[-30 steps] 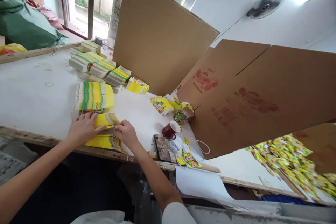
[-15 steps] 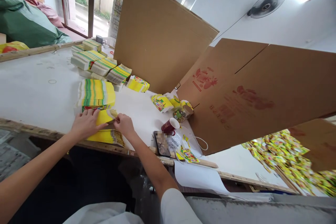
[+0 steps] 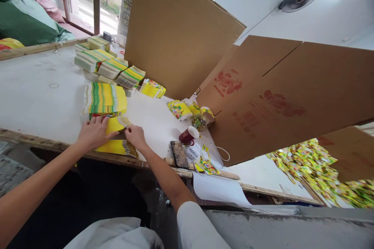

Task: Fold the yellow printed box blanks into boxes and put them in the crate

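Observation:
My left hand (image 3: 95, 134) lies flat, fingers stretched and thumb apart, against the left end of a yellow printed packet (image 3: 117, 123). At that packet's right end, my right hand (image 3: 136, 137) is closed in a pinch on its edge; the fingertips are partly hidden. Just below the hands, a fanned stack of yellow packets (image 3: 115, 148) lies along the table's front edge. Beyond my left hand sits a larger row of yellow, green and white packets (image 3: 105, 99), packed tightly together.
Banded packet bundles (image 3: 112, 68) stand farther back, beside a tall cardboard sheet (image 3: 181, 35). To the right are a maroon mug (image 3: 187, 135), a phone (image 3: 179, 155), a jar (image 3: 201, 122) and a large carton (image 3: 280, 105). A heap of small packets (image 3: 309, 167) lies far right.
The whole view has shifted slightly, so things sit a little higher in the picture. Both hands keep nearly the same places on the yellow packet.

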`<move>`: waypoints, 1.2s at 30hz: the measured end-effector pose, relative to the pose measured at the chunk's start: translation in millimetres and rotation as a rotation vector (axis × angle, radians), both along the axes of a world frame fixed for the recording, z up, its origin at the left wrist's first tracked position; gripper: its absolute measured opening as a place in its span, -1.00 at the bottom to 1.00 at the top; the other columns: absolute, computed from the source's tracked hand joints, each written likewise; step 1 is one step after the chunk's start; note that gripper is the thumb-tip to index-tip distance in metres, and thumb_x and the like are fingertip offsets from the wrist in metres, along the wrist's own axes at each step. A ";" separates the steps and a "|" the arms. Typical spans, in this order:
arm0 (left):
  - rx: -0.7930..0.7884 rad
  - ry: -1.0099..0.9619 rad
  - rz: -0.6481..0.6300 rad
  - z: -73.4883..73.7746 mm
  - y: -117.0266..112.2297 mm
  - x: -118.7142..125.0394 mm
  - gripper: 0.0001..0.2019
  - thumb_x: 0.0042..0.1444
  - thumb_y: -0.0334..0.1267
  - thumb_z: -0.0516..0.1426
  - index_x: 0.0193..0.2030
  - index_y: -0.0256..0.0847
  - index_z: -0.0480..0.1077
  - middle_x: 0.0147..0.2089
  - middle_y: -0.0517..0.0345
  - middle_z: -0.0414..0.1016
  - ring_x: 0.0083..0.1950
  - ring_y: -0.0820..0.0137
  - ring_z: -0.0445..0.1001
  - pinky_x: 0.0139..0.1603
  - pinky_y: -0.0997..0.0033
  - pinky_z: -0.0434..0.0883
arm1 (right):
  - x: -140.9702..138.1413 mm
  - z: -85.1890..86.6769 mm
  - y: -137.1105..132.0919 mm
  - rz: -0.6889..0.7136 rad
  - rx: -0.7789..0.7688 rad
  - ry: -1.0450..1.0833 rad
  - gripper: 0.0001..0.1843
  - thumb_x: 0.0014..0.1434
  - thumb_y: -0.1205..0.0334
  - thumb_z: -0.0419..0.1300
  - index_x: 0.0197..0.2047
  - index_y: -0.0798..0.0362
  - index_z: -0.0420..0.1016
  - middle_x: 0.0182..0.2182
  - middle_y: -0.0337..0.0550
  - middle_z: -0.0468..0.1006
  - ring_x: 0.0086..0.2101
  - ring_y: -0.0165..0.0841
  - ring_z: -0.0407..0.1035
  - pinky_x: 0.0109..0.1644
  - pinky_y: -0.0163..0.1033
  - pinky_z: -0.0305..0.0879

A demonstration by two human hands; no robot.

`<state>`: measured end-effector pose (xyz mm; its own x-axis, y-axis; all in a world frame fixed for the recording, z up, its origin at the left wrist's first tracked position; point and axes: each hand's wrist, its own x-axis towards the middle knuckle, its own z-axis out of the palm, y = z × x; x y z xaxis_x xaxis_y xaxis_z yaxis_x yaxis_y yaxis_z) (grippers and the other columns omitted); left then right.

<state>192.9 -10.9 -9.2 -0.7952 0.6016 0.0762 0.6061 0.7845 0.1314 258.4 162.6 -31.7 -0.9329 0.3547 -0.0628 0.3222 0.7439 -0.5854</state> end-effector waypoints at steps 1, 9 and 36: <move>-0.007 0.000 0.000 0.8 0.3 0.6 -0.24 0.22 0.24 -0.07 0.32 -0.36 0.21 0.19 -0.45 0.41 0.22 -0.25 0.38 0.10 -0.14 0.35 | 0.6 -1.9 -0.3 -0.007 -0.078 -0.008 -0.71 0.31 0.18 0.14 -0.32 0.07 0.66 -0.31 -0.01 0.71 -0.20 -0.18 0.58 -0.14 -0.19 0.42; -0.011 -0.013 -0.019 0.2 2.6 0.1 -0.31 0.24 0.21 -0.07 0.30 -0.30 0.20 0.21 -0.36 0.40 0.25 -0.23 0.34 0.12 -0.16 0.33 | 4.6 -6.4 -15.7 0.042 -0.640 -0.028 -0.74 0.32 0.32 0.11 -0.08 0.13 0.63 -0.40 -0.15 0.69 -0.37 -0.36 0.60 -0.18 -0.25 0.52; -0.012 -0.149 0.076 11.8 9.3 5.9 -0.20 0.24 0.30 -0.06 0.38 -0.32 0.18 0.33 -0.36 0.31 0.35 -0.15 0.26 0.26 -0.04 0.22 | 46.5 33.5 36.7 0.579 -0.142 -0.172 -0.72 0.19 0.31 0.08 -0.57 0.02 0.28 -0.59 -0.36 0.30 -0.45 -0.43 0.23 -0.28 -0.35 0.14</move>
